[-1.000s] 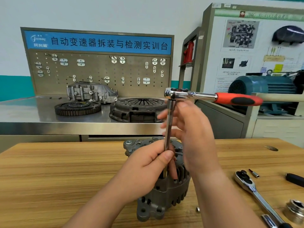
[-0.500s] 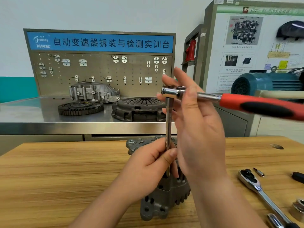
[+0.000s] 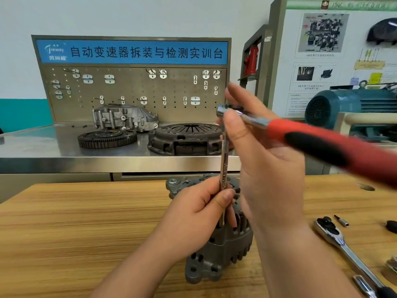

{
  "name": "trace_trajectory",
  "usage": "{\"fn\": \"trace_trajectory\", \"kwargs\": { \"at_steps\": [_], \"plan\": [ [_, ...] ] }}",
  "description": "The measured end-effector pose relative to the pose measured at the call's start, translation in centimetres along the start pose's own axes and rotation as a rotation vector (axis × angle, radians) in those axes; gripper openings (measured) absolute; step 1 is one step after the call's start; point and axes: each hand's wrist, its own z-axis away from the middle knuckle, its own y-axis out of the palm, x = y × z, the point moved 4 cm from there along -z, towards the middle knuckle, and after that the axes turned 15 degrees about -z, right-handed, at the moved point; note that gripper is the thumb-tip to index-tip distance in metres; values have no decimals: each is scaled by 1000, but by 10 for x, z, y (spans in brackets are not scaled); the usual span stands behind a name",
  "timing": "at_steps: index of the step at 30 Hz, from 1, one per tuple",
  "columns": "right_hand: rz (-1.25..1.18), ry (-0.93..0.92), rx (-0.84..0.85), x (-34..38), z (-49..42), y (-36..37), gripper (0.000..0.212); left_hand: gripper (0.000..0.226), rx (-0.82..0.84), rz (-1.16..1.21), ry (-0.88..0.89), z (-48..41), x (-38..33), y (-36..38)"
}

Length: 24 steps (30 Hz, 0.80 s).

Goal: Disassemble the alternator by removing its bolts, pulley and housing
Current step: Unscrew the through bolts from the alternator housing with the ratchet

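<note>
alternator: on table, near front edge
left hand: fingers clamped round extension bar
right hand: thumb, fingers pinch ratchet head
how: we hold bar plumb, turn steady

Head cam, fwd/down, close on alternator
</note>
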Motion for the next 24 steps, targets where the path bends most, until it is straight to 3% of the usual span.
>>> {"fn": "trace_trajectory", "kwargs": {
  "at_steps": [3, 8, 11, 13, 16, 19, 21, 24],
  "plan": [
    [30, -45, 70, 0, 3, 4, 33, 17, 3, 2, -9, 0, 0, -2],
    [-257, 257, -33, -10, 0, 2, 31, 36, 52, 101, 5, 0, -2, -4],
    [-347, 405, -48, -13, -1, -1, 46, 38, 92, 95, 8, 2, -2, -4],
    [-360, 453, -32, -16, -1, -1, 42, 36, 95, 113, 4, 3, -2, -5],
    [-314, 388, -56, -16, 2, 0, 35, 40, 71, 98, -10, 0, -2, -4],
    [-126, 175, -40, -5, 0, -2, 21, 42, 52, 74, -17, -2, -1, -2],
    [42, 50, 27, 2, -2, -1, 26, 40, 46, 54, -20, -3, 1, 0],
    [-15, 101, 58, 1, -2, 2, 29, 37, 53, 72, -15, -2, 2, -1]
  ]
}}
